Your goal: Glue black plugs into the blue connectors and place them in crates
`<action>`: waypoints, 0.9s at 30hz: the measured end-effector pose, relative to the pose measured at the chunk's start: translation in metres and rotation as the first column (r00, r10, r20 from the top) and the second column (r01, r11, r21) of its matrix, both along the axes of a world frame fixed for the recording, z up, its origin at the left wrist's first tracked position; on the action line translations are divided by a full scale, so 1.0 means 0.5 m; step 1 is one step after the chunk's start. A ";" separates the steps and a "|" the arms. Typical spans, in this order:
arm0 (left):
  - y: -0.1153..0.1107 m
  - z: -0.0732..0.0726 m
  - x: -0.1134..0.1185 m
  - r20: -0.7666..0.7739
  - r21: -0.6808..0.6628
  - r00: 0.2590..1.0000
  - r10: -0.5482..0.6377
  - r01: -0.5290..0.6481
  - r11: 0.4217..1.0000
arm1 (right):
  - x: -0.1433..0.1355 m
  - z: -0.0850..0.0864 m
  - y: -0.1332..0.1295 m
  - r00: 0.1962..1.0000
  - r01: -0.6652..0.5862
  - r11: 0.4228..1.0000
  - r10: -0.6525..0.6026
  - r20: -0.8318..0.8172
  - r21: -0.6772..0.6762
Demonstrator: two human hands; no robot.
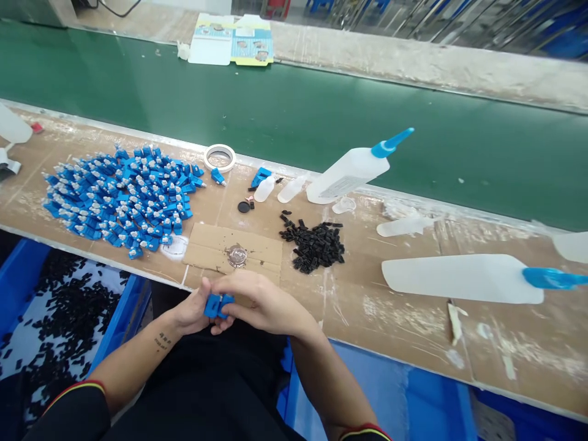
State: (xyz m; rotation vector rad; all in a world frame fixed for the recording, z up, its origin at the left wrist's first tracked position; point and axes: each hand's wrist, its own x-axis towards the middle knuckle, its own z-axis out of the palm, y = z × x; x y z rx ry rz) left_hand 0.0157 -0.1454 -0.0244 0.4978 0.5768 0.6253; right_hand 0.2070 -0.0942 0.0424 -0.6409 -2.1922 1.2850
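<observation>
My left hand [190,312] and my right hand [260,300] meet at the table's front edge, fingers closed around blue plastic parts [218,305]. Whether these are one piece or two is hard to tell. Just beyond them lies a cardboard piece [206,245] with a round metallic-looking spot [237,255]. Left of it spreads a large pile of blue parts [124,196] with whitish tips. A heap of small black pieces [316,246] sits to the right of the cardboard.
A tape roll [219,149], a standing white bottle [349,174] and a lying bottle [459,278] are on the table. Behind runs a green belt [275,110]. Below the front edge are a blue bin of black pieces [68,312] and another blue bin [381,386].
</observation>
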 end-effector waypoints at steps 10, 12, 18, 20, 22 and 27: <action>0.128 0.065 -0.034 0.064 0.066 0.878 0.475 -0.478 0.876 | 0.185 -0.086 0.235 0.384 0.701 0.567 -0.812 0.441 0.433; 0.162 0.067 -0.026 0.061 0.079 0.854 0.516 -0.520 0.851 | 0.182 -0.104 0.263 0.353 0.627 0.603 -0.784 0.510 0.493; 0.204 0.045 -0.021 0.112 -0.026 0.797 0.593 -0.594 0.804 | 0.170 -0.135 0.279 0.373 0.577 0.642 -0.757 0.536 0.505; 0.202 0.037 -0.026 0.137 -0.060 0.792 0.595 -0.593 0.803 | 0.174 -0.141 0.280 0.396 0.574 0.648 -0.755 0.522 0.501; 0.197 0.030 -0.032 0.163 -0.065 0.792 0.589 -0.587 0.807 | 0.177 -0.146 0.282 0.423 0.572 0.655 -0.751 0.507 0.494; 0.184 0.015 -0.038 0.169 0.010 0.788 0.593 -0.603 0.798 | 0.175 -0.145 0.282 0.442 0.595 0.640 -0.765 0.468 0.485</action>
